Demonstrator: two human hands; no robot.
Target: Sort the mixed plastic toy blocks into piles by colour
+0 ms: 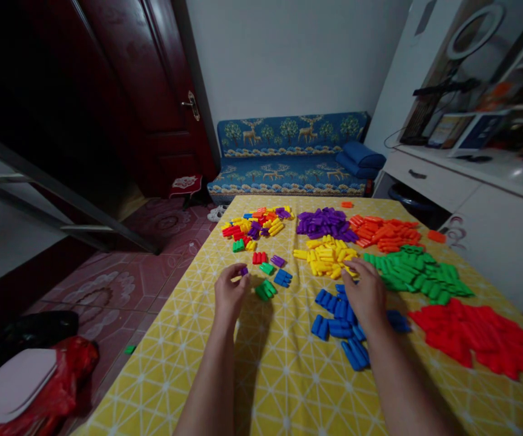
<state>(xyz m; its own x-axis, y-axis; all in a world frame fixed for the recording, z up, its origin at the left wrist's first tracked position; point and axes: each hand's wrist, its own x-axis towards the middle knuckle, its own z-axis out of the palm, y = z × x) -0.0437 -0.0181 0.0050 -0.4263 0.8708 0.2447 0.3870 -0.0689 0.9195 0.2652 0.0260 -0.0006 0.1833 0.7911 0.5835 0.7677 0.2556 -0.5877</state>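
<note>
My left hand [229, 293] is curled with its fingertips pinched on a small purple block [244, 271], just left of a green block [266, 289] and a blue one [282, 277]. My right hand [365, 290] rests palm down over the blue pile [341, 327], fingers bent toward the edge of the yellow pile [327, 255]; whether it holds a piece is hidden. Sorted heaps lie beyond: purple [322, 223], orange [386, 232], green [420, 272], red [479, 336]. A mixed heap [256, 225] sits at the far left.
The blocks lie on a table with a yellow patterned cloth [266, 375]. A blue sofa [289, 157] stands behind it, a white cabinet [483, 212] at the right, a dark red door [161, 91] at the left. A red bag [62, 381] lies on the tiled floor.
</note>
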